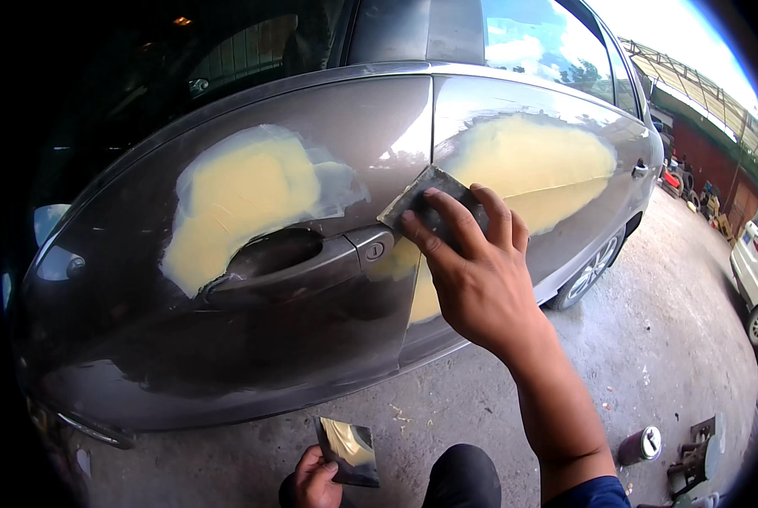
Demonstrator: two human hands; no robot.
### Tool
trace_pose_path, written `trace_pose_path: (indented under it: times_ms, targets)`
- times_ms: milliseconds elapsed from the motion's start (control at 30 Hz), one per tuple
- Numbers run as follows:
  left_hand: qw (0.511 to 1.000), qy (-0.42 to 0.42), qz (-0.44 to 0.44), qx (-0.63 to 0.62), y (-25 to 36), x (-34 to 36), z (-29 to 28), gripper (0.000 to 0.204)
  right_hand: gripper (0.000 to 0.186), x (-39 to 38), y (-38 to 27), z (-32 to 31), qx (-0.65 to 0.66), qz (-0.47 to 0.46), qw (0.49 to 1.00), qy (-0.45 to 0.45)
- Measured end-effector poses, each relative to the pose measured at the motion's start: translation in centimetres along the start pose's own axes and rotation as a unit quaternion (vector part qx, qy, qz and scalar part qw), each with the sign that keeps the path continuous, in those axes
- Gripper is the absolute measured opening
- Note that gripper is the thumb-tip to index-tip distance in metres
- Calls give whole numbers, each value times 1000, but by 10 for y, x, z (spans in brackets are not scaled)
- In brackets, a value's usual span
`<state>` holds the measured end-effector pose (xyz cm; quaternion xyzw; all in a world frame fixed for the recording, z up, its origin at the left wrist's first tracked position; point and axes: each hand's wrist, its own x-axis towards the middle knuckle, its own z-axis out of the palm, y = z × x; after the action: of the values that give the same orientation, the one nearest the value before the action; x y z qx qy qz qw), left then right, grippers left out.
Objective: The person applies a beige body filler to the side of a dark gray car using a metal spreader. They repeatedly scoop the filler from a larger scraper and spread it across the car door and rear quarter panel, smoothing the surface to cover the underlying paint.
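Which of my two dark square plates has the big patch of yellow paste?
The lower plate, in the left hand: pale yellow paste covers much of its face. The upper plate, in the right hand, shows a mostly dark face.

R sleeve [589, 494] dk blue, forearm [556, 398] bare; trousers [463, 479] approx. blk; L hand [318, 483] & R hand [485, 279] bare.

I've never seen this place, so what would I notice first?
Big yellow patches stand out on the dark car: one above the door handle, another farther right. The right hand holds a dark flat tool at the door seam. Low down, the left hand holds a dark square with yellow paste.
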<state>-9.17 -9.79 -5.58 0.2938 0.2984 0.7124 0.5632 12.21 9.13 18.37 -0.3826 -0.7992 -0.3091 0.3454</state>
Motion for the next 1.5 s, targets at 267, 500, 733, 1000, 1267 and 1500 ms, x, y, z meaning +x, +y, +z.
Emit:
trace_pose_path:
  times_ms: [267, 500, 733, 1000, 1267, 1500]
  targets:
    - [1000, 0, 1, -8, -3, 2, -3, 37, 46, -9, -4, -5, 12, 28, 999, -9]
    - [1000, 1, 6, -7, 0, 4, 1, 37, 45, -16, -9, 5, 29, 59, 998, -10]
    - [998, -30, 55, -23, 15, 20, 21, 41, 45, -44, -14, 5, 53, 97, 994, -25]
    - [976, -136, 116, -122, 46, 54, 107, 44, 50, -109, -42, -22, 658, -54, 747, -79]
    - [976, -104, 182, -60, 58, 54, 102, 48, 54, -74, -10, -16, 205, 57, 975, -68]
    - [985, -77, 139, -69, 50, 48, 98, 46, 48, 12, 7, -18, 26, 36, 999, -6]
